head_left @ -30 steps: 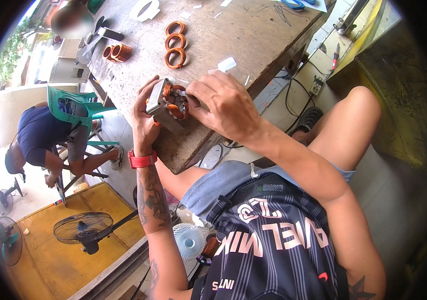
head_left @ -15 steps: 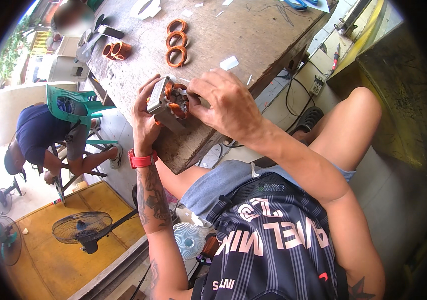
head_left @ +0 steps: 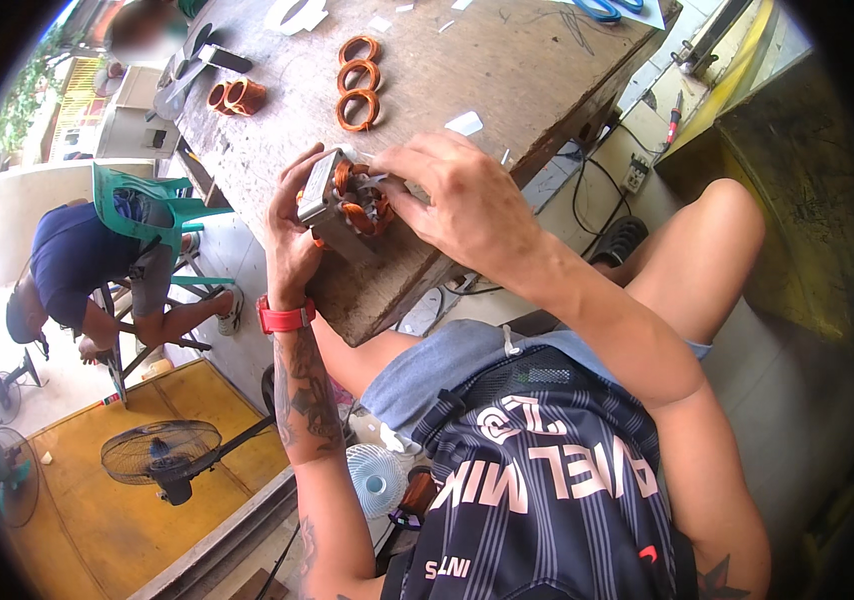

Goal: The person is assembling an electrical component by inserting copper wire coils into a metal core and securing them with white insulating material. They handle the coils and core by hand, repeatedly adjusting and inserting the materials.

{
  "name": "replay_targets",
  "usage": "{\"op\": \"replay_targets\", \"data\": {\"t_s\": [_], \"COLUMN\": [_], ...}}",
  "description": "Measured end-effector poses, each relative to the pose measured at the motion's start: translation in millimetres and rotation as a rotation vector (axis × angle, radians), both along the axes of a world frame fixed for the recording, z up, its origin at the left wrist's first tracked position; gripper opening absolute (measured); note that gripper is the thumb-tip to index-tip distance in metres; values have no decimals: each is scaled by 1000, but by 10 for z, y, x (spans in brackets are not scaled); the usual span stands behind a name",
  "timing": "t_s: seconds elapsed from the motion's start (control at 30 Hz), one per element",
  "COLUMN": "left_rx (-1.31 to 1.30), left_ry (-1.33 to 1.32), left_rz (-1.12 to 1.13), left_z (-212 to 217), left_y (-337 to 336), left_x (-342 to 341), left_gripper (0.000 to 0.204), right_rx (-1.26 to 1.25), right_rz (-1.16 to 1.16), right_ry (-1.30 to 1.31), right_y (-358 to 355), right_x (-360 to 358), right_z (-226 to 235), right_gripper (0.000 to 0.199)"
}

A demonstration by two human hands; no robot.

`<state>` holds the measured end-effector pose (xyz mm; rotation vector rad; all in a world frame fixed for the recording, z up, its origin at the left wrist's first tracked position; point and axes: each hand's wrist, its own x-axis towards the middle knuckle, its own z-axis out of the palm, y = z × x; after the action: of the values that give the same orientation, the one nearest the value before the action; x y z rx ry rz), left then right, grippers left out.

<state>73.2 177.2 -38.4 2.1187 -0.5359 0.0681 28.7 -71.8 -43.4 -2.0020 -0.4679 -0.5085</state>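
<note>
Near the front corner of the wooden table, my left hand grips a motor stator, a squarish grey metal core with orange copper windings inside. The fingers wrap round its left side, and the stator is tilted so the windings face right. My right hand is closed at the upper right of the windings, thumb and fingertips pinched together. A thin whitish bit shows by these fingertips; what they hold is mostly hidden. Beyond, three copper wire rings lie in a row, with thicker copper coils to their left.
White slips, a dark fan blade and blue-handled scissors lie on the table. A black cable hangs past its right edge. A stand fan and a seated person are at left, a small pale-blue fan below.
My right hand has shifted slightly right and its fingers have turned over the windings. My left hand keeps its grip on the stator, almost unmoved.
</note>
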Motion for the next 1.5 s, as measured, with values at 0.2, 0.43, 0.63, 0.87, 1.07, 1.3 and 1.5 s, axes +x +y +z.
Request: {"op": "replay_targets", "data": {"t_s": [0.2, 0.43, 0.63, 0.87, 1.07, 1.3, 1.5], "left_rx": [14, -70, -25, 53, 55, -223, -54], "left_ry": [19, 80, 78, 10, 13, 416, 232], "left_rz": [21, -15, 17, 9, -45, 49, -18], "left_z": [1, -44, -39, -28, -12, 0, 50], "left_y": [-2, 39, 45, 36, 66, 161, 147], "left_x": [-7, 21, 26, 10, 40, -48, -74], "left_gripper": [65, 67, 66, 63, 66, 66, 71], "right_rx": [-110, -84, -316, -402, -549, -690, -664], "right_rz": [25, 21, 34, 76, 109, 44, 118], "right_ry": [-37, -132, -266, -348, -385, -532, -439], "right_y": [84, -53, -76, -108, -200, -215, -284], "right_x": [85, -47, -98, -16, 33, 60, 107], "right_z": [-4, -128, -260, -356, -234, -81, -16], "right_gripper": [21, 28, 44, 45, 43, 26, 25]}}
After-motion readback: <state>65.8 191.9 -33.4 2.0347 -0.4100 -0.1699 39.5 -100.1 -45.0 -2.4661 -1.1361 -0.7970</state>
